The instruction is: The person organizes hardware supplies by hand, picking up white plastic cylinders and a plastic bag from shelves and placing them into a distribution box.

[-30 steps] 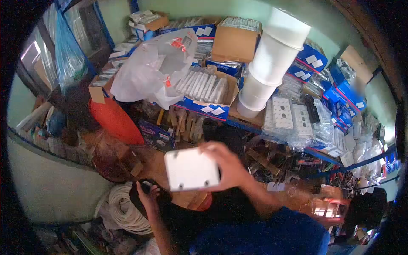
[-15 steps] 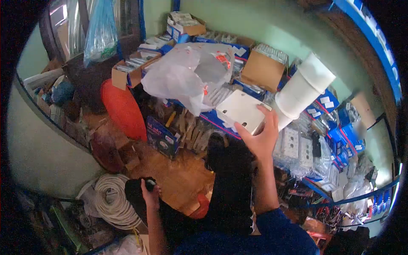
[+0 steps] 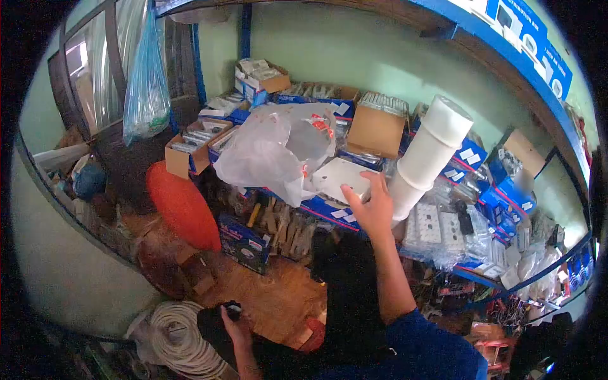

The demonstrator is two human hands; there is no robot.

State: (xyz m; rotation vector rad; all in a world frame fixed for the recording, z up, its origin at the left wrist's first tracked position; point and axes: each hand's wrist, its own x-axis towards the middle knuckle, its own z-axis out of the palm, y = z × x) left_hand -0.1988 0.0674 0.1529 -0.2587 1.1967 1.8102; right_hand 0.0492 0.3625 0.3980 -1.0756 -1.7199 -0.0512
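Note:
A white square plastic electrical box (image 3: 342, 180) with holes in its face is in my right hand (image 3: 373, 206), thumb on the near side and fingers along its right edge. The box is beside a translucent white plastic bag (image 3: 259, 149), over the front of the shelf. Low down, my left hand (image 3: 236, 326) is curled by my dark-clothed leg. Its fingers close around a small black object (image 3: 233, 309) whose kind I cannot make out. To the right of my right hand stands a tilted stack of white cylindrical tubs (image 3: 421, 158).
Open cardboard boxes (image 3: 380, 130) of packaged goods crowd the shelf. Wrapped white socket plates (image 3: 437, 228) lie at right. A red rounded object (image 3: 180, 206) and a coil of white cable (image 3: 183, 342) are at left. A blue shelf beam (image 3: 506, 47) crosses overhead.
The view has tilted upward. My right hand has brought the white box closer to the plastic bag, and its face looks flatter. The left hand stays low, still closed.

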